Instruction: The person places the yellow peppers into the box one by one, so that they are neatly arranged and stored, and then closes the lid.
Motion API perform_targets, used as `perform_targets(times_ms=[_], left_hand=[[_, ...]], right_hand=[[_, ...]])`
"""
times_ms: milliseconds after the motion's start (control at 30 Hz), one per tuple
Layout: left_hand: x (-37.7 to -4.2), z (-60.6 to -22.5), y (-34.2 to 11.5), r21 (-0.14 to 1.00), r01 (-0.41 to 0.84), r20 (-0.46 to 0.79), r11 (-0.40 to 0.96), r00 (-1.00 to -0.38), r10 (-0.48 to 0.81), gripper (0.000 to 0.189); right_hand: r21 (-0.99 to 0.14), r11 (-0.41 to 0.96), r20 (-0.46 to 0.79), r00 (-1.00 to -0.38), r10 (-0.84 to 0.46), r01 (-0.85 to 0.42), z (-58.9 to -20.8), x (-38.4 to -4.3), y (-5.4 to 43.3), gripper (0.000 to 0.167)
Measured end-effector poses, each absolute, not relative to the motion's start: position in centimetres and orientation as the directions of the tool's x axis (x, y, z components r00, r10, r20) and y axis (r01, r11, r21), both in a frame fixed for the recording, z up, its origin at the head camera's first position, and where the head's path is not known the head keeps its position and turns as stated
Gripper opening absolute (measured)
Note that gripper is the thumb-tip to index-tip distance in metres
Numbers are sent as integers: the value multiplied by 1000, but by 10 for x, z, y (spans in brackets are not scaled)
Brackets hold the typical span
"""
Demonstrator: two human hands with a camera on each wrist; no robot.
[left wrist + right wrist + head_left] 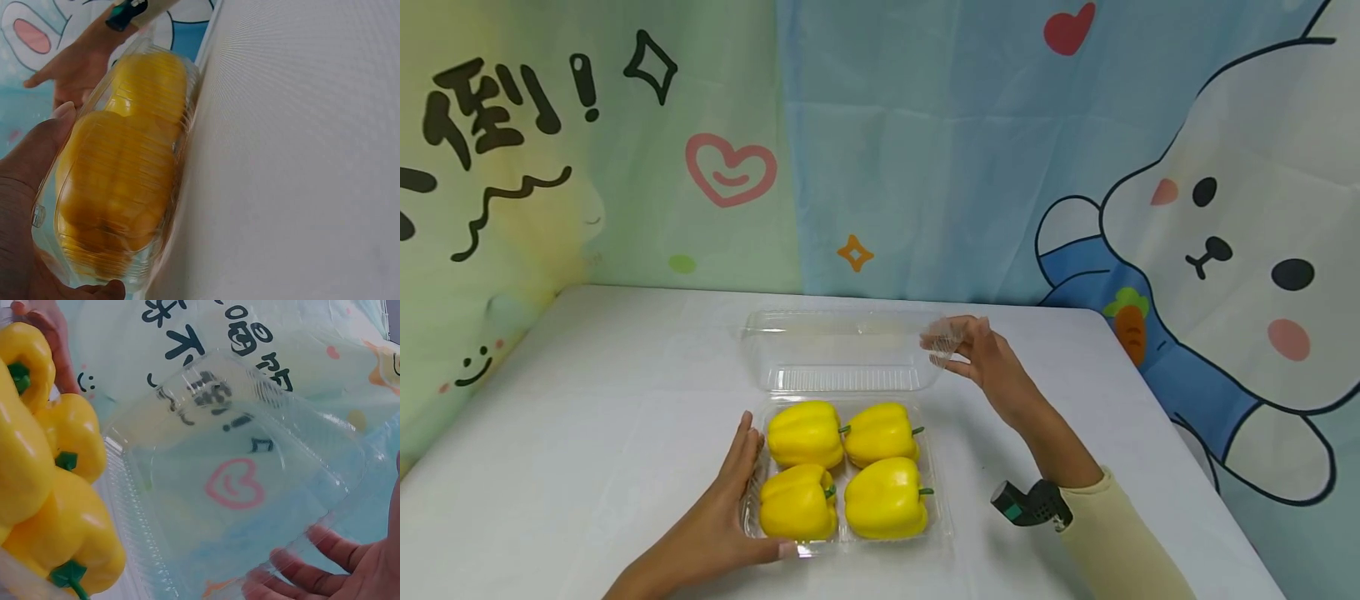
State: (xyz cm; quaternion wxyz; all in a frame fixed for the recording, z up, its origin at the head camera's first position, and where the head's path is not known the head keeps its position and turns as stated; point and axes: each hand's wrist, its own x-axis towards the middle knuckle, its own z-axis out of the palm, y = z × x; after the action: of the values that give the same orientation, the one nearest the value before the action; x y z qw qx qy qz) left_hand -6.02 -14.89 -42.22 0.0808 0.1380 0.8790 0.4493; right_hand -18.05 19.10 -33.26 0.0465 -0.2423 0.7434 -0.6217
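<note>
Several yellow bell peppers (886, 498) with green stems lie in the base of a clear plastic clamshell container (936, 529) on the white table. Its see-through lid (820, 354) stands open on the far side, joined along the back edge. My left hand (730, 500) rests against the base's near left corner, fingers stretched along the left wall and thumb along the front rim. At the lid's right end, the spread fingers of my right hand (981, 358) touch the plastic and partly show through it. In the right wrist view its fingertips (322, 537) meet the lid's edge.
A white cloth covers the table (602, 400). Behind it hangs a printed backdrop (917, 150) with hearts, lettering and a white cartoon animal. A small black camera (1033, 504) is strapped to the right wrist, over a pale yellow sleeve (1120, 533).
</note>
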Motion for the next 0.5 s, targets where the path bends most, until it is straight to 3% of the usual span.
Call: perform_targets(times_ms=[500], left_hand=[[-60, -426, -152, 826, 193, 24, 529, -951, 309, 139]], right_hand=[[-953, 149, 176, -880, -440, -265, -336, -166, 200, 79]])
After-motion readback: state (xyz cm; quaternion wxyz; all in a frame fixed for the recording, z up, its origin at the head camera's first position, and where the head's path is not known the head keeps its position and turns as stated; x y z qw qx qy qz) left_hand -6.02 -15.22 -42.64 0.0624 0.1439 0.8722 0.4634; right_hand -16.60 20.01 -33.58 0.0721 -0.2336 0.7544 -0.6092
